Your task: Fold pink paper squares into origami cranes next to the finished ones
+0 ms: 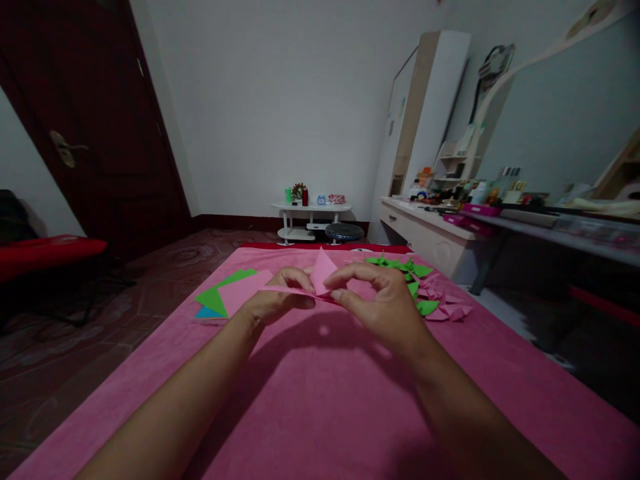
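Note:
Between my two hands is a partly folded piece of pink origami paper (323, 270), held above the pink cloth. One pointed flap stands up in its middle, and a thin edge reaches out to the left. My left hand (285, 293) pinches its left side between thumb and fingers. On the other side, the thumb and index finger of my right hand (383, 297) close on the paper near the upright flap. To the left lies a stack of square paper sheets (243, 293) in pink, green and blue. Several folded green and pink paper pieces (427, 307) are heaped at the right.
A pink cloth (320, 400) covers the surface under my hands. Beyond it stands a small white table (313, 208) with little items on top. At right is a dressing table (430, 223) crowded with bottles. A red seat (50, 257) and a dark door (90, 120) are at left.

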